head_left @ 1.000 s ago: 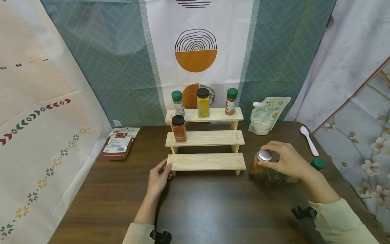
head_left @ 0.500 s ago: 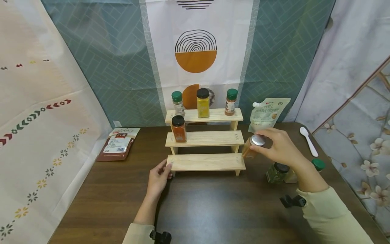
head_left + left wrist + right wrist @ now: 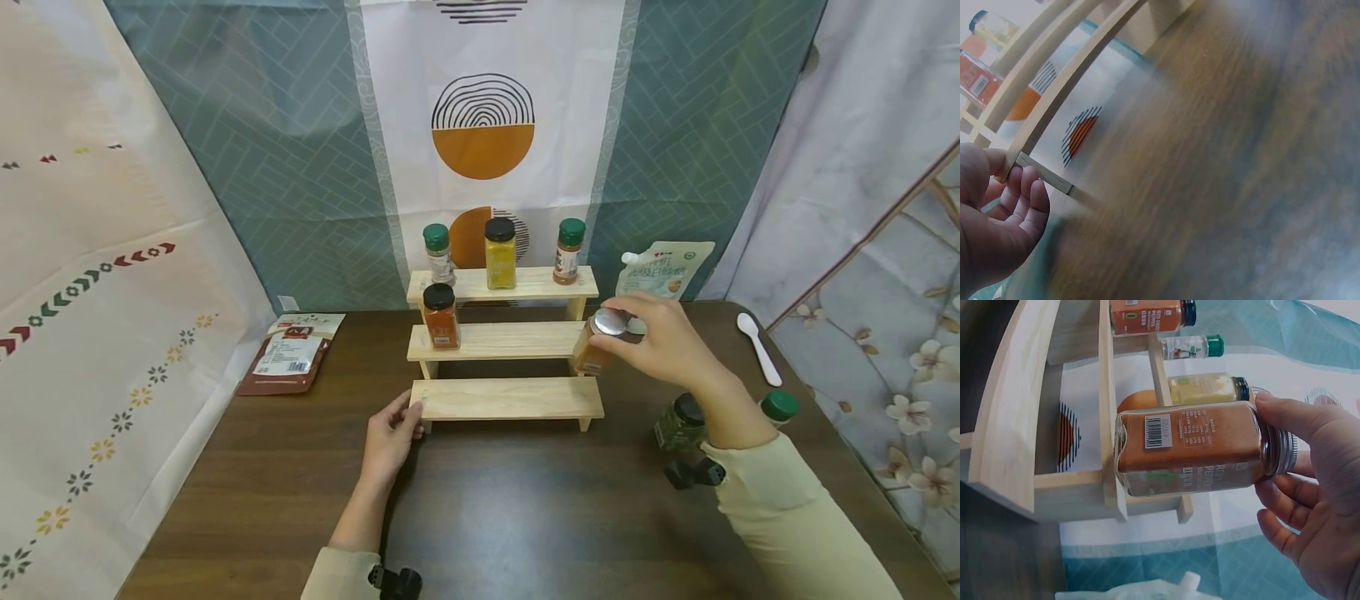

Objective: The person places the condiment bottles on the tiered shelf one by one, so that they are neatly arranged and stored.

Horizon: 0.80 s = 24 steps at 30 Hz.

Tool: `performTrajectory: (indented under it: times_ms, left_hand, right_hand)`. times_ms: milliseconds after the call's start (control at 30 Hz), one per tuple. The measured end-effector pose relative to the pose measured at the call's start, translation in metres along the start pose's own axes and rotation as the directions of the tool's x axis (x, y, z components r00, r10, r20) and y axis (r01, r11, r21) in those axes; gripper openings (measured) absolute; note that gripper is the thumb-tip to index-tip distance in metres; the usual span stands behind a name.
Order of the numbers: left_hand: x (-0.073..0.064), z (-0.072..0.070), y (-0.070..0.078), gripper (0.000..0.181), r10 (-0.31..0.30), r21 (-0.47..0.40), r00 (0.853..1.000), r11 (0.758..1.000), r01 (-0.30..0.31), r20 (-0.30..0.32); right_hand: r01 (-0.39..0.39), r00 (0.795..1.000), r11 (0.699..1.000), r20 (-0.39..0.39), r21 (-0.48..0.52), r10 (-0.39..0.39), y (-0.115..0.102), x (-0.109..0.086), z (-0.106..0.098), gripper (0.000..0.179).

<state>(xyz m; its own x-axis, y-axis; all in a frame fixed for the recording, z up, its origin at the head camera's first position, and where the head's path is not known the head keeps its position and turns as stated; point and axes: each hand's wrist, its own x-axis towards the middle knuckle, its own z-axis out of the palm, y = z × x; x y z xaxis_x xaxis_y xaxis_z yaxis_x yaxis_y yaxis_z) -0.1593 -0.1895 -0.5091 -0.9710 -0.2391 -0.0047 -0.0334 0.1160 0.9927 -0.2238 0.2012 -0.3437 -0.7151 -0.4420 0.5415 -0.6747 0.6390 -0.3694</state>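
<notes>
While your left hand (image 3: 393, 429) pinches the left end of the bottom shelf (image 3: 507, 398) of a three-tier wooden rack (image 3: 495, 340) at the centre of the frame, your right hand (image 3: 667, 337) grips a square glass spice jar (image 3: 1191, 447) by its silver screw lid (image 3: 611, 321), right of centre, at the right end of the middle shelf (image 3: 532, 337). Whether the glass touches the wood cannot be told. Held only at the top, it could slip if your fingers loosen; catching its base on the board's edge could jolt the rack and topple the bottles above.

Orange-brown powder fills most of the gripped glass. A black-capped jar (image 3: 442, 327), left on the middle shelf, holds orange-red powder. Along the top shelf (image 3: 463, 287), a yellow-filled jar (image 3: 501, 265) stands between a left green-capped jar (image 3: 441, 267), seemingly pale inside, and a right green-capped jar (image 3: 566, 261), reddish. Dark green flakes show in a black-lidded jar (image 3: 677, 423) on the bench (image 3: 480, 508), lower right; the jar under a nearby green cap (image 3: 780, 406) is mostly hidden from you.
</notes>
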Motion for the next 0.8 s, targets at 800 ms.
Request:
performTrajectory:
  times_ms: [800]
  left_hand:
    - [-0.004, -0.001, 0.013, 0.043, -0.038, -0.01, 0.999, 0.999, 0.039, 0.024]
  right_hand:
    - [0.001, 0.997, 0.999, 0.081, 0.037, -0.004, -0.02, 0.06, 0.043, 0.051]
